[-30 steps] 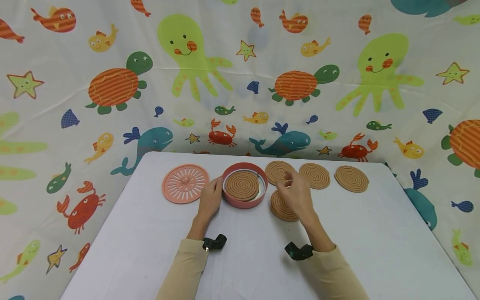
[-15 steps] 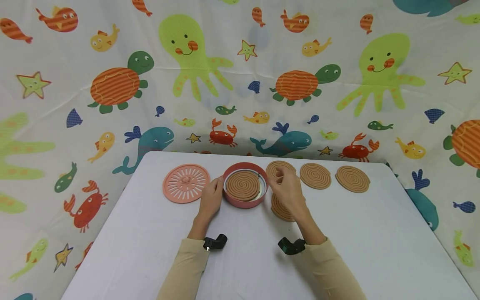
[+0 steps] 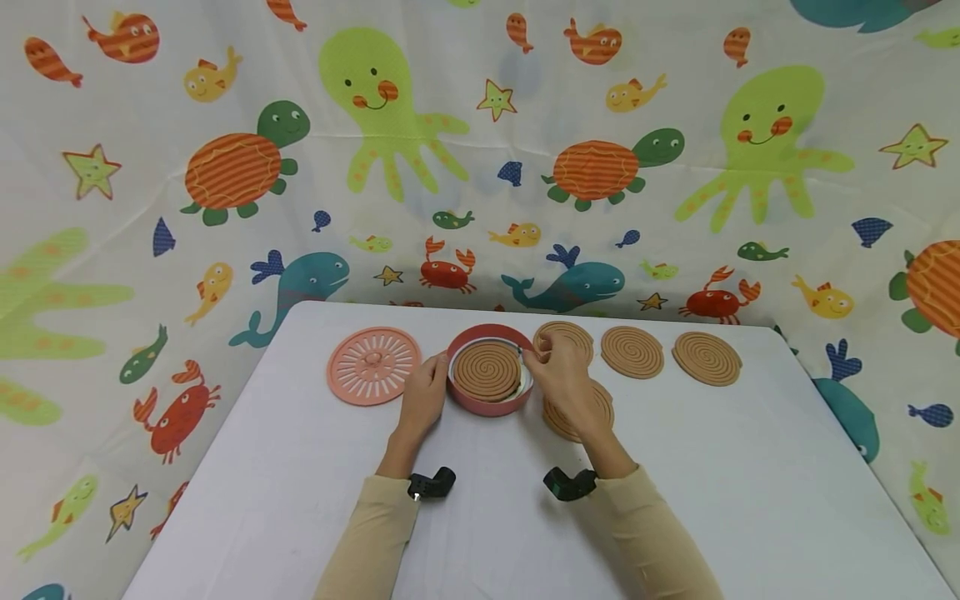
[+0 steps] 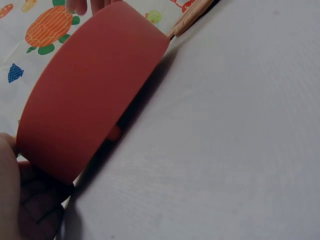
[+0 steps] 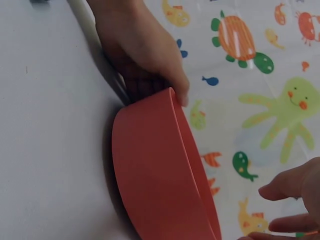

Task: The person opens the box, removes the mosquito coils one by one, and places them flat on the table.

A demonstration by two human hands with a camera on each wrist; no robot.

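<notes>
My left hand (image 3: 422,398) grips the left side of a round red mosquito coil holder (image 3: 487,409); in the right wrist view its thumb lies over the rim. A brown mosquito coil (image 3: 484,371) lies in the holder, over a pale bottom. My right hand (image 3: 564,377) is at the holder's right rim, its fingertips overlapping the edge in the head view. In the right wrist view the right hand's fingers (image 5: 285,187) are apart and loosely bent, with nothing seen between them. The left wrist view has the holder's outer wall (image 4: 95,85) tilted across it.
A pink slotted lid (image 3: 373,367) with a small knob lies left of the holder. Loose coils lie to the right: one (image 3: 580,337) behind my right hand, one (image 3: 600,408) partly under its wrist, others (image 3: 632,352) farther right. A sea-animal cloth (image 3: 480,192) hangs behind the white table (image 3: 262,483).
My right hand has moved left, from over the loose coils to the holder's right rim. My left hand keeps its grip on the holder. The head view has shifted slightly.
</notes>
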